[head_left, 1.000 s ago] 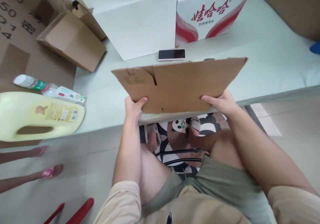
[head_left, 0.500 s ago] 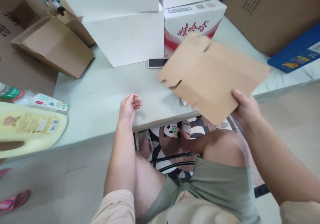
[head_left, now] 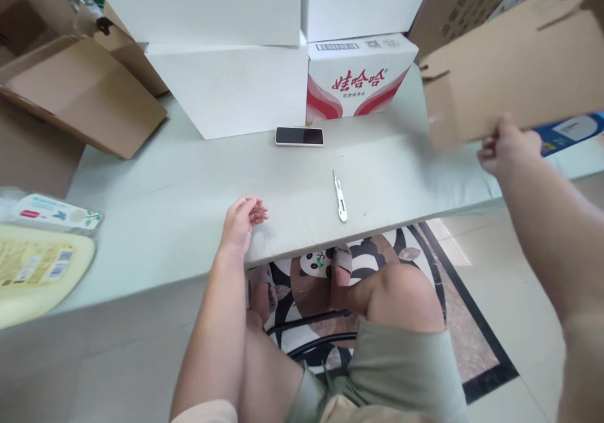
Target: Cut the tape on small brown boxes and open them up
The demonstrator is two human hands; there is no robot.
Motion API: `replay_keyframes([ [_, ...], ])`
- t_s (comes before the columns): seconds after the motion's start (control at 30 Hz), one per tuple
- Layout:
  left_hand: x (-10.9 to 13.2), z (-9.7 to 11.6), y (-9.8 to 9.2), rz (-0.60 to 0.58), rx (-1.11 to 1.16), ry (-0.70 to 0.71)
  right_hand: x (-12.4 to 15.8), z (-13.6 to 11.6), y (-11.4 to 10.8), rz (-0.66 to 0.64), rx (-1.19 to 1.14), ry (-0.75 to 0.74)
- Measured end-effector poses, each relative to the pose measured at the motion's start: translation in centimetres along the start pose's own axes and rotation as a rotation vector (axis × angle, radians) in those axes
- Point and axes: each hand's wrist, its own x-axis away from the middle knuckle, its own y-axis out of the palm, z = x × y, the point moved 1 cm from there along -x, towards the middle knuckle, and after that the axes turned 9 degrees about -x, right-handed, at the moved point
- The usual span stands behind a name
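At the right, my right hand (head_left: pixel 512 149) is closed on the lower edge of a flattened cardboard box (head_left: pixel 514 73), brown with slots cut at its ends. The cardboard is tilted and held above the table in front of other boxes. My left hand (head_left: pixel 243 221) rests near the table's front edge, its fingers loosely bent and holding nothing. Between the hands, a white craft knife (head_left: pixel 340 199) lies on the table, its thin tip pointing away from me. Behind it lies a phone (head_left: pixel 299 136) with a dark screen.
Stacked white boxes (head_left: pixel 245 89) and a red-and-white carton (head_left: pixel 361 83) stand at the back. To the left are an open cardboard box (head_left: pixel 99 89) and a pale yellow jug (head_left: pixel 42 272). A blue box (head_left: pixel 570 130) sits partly hidden at the right. The table (head_left: pixel 189 203) has a pale cover.
My right hand has carried the cardboard away to the right and farther back, uncovering the craft knife and the whole phone. My left hand has hardly moved.
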Motion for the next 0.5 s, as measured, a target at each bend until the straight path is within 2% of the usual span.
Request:
replay_keyframes([
  [0.07,-0.8,-0.3,0.1,0.011,-0.004,0.014,-2.6,-1.6,3.1,-0.019,0.029,0.191],
  [0.17,-1.6,-0.3,0.1,0.018,0.028,0.049,-3.3,-1.3,6.5,-0.092,0.074,0.254],
  [0.27,-1.7,0.1,0.2,-0.029,0.057,0.054,-0.8,1.2,8.3,-0.212,0.130,0.247],
  [0.37,-1.1,0.6,0.2,-0.086,0.082,0.051,2.1,3.3,8.9,-0.291,0.208,0.231],
  [0.5,0.2,0.7,-0.3,-0.111,0.124,0.055,5.6,3.1,10.1,-0.378,0.323,0.147],
])
